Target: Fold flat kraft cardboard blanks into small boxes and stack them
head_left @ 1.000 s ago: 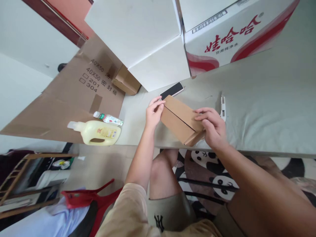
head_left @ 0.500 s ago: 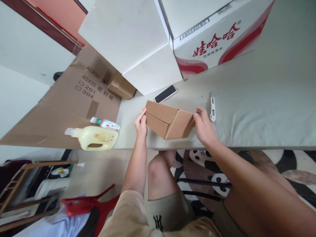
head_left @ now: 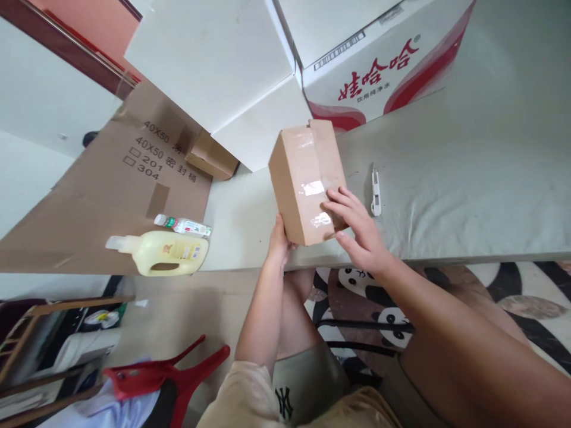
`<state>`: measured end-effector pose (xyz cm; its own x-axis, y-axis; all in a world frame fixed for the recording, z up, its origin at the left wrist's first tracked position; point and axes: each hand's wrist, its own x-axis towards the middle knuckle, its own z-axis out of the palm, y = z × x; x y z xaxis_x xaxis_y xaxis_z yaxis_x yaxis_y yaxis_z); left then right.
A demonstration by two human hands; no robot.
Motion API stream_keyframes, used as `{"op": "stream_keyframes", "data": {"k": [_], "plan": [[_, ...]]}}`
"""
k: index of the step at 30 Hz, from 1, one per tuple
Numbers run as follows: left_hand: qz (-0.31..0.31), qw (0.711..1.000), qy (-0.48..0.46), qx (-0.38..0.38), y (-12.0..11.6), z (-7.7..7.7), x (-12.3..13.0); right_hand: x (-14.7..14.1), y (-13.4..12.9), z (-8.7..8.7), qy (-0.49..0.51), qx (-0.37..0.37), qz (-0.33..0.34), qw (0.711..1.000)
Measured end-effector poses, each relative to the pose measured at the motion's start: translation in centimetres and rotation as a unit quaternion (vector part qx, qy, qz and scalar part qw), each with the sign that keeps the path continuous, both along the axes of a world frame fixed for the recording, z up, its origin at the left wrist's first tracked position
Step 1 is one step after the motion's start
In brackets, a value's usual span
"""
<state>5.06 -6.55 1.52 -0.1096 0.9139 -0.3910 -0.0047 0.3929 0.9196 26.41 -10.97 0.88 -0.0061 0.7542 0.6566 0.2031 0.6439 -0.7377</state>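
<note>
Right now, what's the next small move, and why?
Probably take the right hand to the white cutter: shiny clear tape runs over the face of the box toward the camera, the left hand grips its lower left, and the cutter lies close by the right hand.

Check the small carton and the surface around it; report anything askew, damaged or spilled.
The small carton looks slightly askew: at its far end, the right-hand flap juts past its neighbour, so their edges don't line up. No spill shows around it.
</note>
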Motion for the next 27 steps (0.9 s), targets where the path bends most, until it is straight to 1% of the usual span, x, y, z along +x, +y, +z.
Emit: {"op": "stream_keyframes", "data": {"k": [2, 4, 6, 7, 8, 9, 10, 11, 12, 13, 14, 15, 16, 17, 19, 21, 22, 24, 27], "plan": [[-0.020, 0.996, 0.062, -0.058, -0.9, -0.5, 0.7, 0.1, 0.2, 0.0, -0.001, 0.013, -0.035, 0.999], [-0.059, 0.989, 0.107, -0.085, -1.9, -1.2, 1.1, -0.1, 0.4, 0.0, 0.009, 0.021, -0.073, 0.997], [-0.093, 0.983, 0.126, -0.092, -2.7, -1.7, 1.2, -0.3, 0.6, 0.0, 0.022, 0.025, -0.103, 0.994], [-0.090, 0.984, 0.135, -0.075, -2.9, -1.7, 1.1, -0.5, 0.6, 0.0, 0.025, 0.023, -0.111, 0.993], [-0.072, 0.986, 0.149, -0.034, -3.0, -1.6, 1.0, -0.6, 0.7, 0.0, 0.025, 0.019, -0.115, 0.993], [-0.041, 0.984, 0.170, 0.031, -2.9, -1.2, 0.9, -0.7, 0.8, 0.0, 0.022, 0.012, -0.115, 0.993], [-0.006, 0.974, 0.195, 0.117, -2.6, -0.6, 0.7, -0.8, 0.8, 0.0, 0.017, 0.005, -0.112, 0.994], [0.022, 0.950, 0.221, 0.219, -2.1, 0.1, 0.6, -0.9, 0.8, 0.0, 0.012, -0.002, -0.105, 0.994], [0.031, 0.919, 0.242, 0.310, -1.5, 1.0, 0.5, -0.9, 0.8, 0.1, 0.006, -0.005, -0.094, 0.996], [0.003, 0.889, 0.254, 0.381, -0.8, 1.8, 0.6, -0.9, 0.8, 0.1, 0.002, -0.005, -0.079, 0.997], [-0.054, 0.857, 0.265, 0.438, 0.0, 2.6, 0.7, -0.8, 0.8, 0.2, -0.001, -0.004, -0.061, 0.998], [-0.110, 0.829, 0.282, 0.470, 0.9, 3.2, 1.0, -0.7, 0.8, 0.4, 0.000, -0.007, -0.046, 0.999], [-0.152, 0.806, 0.296, 0.490, 1.6, 3.5, 1.3, -0.4, 0.9, 0.5, 0.004, -0.016, -0.042, 0.999], [-0.181, 0.796, 0.306, 0.490, 2.3, 3.7, 1.7, -0.1, 1.1, 0.7, 0.010, -0.033, -0.054, 0.998], [-0.203, 0.792, 0.314, 0.483, 3.2, 3.6, 2.2, 0.8, 1.7, 0.8, 0.010, -0.090, -0.121, 0.988], [-0.198, 0.799, 0.310, 0.475, 3.5, 3.1, 2.5, 2.0, 2.7, 0.5, -0.017, -0.152, -0.200, 0.968], [-0.193, 0.803, 0.304, 0.475, 3.4, 2.8, 2.4, 2.7, 3.3, 0.1, -0.038, -0.179, -0.228, 0.956], [-0.187, 0.808, 0.293, 0.476, 3.2, 2.5, 2.2, 3.9, 4.4, -0.9, -0.095, -0.233, -0.259, 0.933], [-0.193, 0.809, 0.296, 0.470, 3.1, 2.5, 1.7, 5.2, 5.5, -3.0, -0.196, -0.299, -0.269, 0.895]]}}
